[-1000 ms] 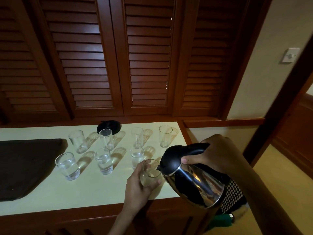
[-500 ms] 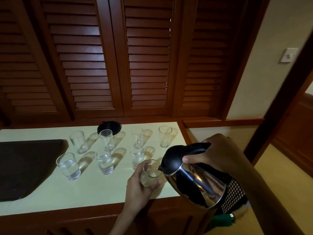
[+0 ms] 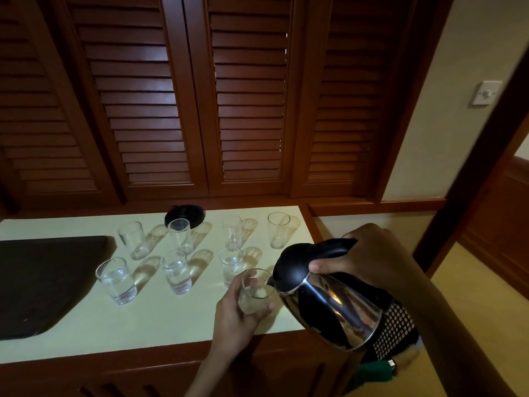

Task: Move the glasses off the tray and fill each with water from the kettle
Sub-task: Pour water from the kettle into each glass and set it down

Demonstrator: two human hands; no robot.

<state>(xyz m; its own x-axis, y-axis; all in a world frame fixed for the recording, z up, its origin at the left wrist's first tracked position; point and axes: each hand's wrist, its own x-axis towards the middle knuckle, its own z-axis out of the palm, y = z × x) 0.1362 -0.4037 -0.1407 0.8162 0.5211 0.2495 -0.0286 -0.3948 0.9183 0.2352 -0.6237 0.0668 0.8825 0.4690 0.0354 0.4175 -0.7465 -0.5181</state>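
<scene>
Pale worktop (image 3: 171, 325), dark tray (image 3: 43, 282) at its left edge. Steel kettle (image 3: 329, 305) tilted over the front right corner, spout at the rim of a glass (image 3: 253, 293). Handle gripped in the curled fingers of the right hand (image 3: 372, 259). That glass wrapped in the left hand (image 3: 234, 309). Seven other glasses (image 3: 176, 272) upright mid-worktop, off the tray.

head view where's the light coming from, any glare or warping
Head view: dim; the standing glasses cast long shadows toward the back right, so light likely comes from the near left; warm glare on the steel kettle; wide-angle lens splays the shutter doors outward.
</scene>
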